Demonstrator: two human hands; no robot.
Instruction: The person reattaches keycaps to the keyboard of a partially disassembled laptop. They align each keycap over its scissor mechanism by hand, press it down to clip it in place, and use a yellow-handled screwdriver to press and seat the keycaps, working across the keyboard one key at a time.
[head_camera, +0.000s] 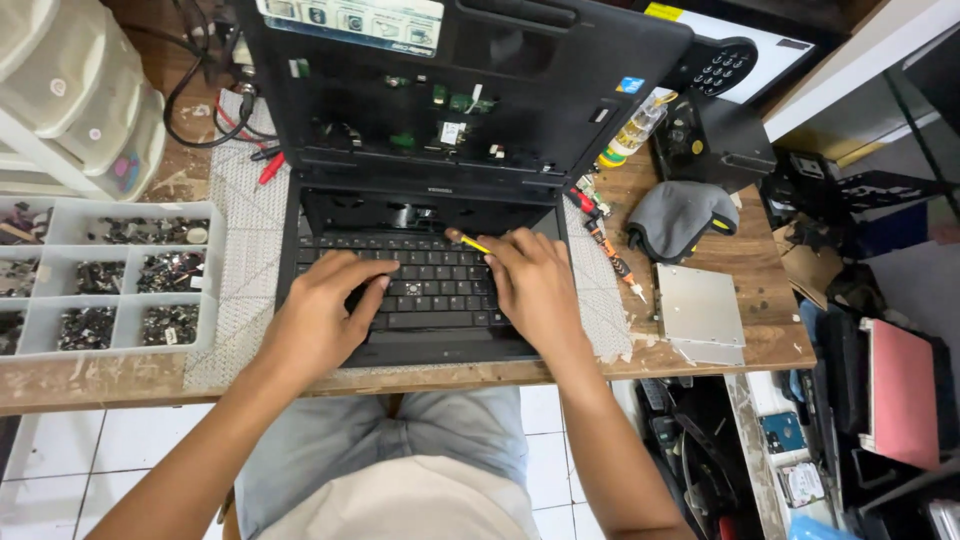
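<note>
A black laptop lies open on the wooden bench, its lid tilted back with the inner panel stripped bare. My left hand rests flat on the keyboard, fingers spread over the keys. My right hand is closed around a yellow-handled screwdriver, whose tip sits at the top edge of the keyboard, near the hinge strip.
A clear divided tray of small screws and parts sits at the left. A grey glove, an orange tool and a silver drive lie to the right. White drawers stand at the back left. Clutter fills the floor at right.
</note>
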